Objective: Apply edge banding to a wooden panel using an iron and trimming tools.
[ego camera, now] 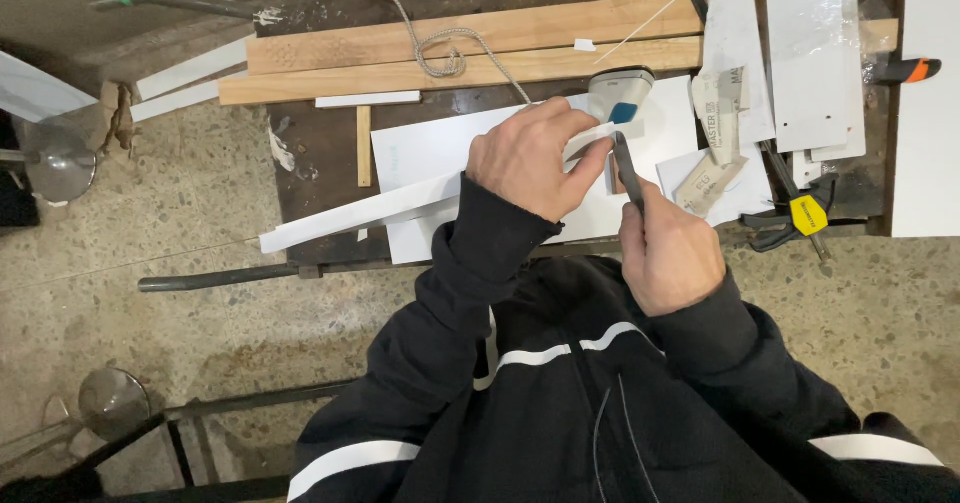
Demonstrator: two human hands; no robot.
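From the head cam, your left hand [527,158] is wrapped tight around the right end of a long white strip [370,211] that slants down-left over the workbench [320,143]. Your right hand [668,248] is fisted on a thin dark tool [627,168], tip right at the strip's end. Just behind sit a grey-and-blue gadget [620,93], two wood planks [480,48] with a rope [440,53], and a yellow-tagged clamp [805,218] off right.

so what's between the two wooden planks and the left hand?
Head view: a white sheet on the bench, with a knotted cord trailing down from the planks toward the left hand.
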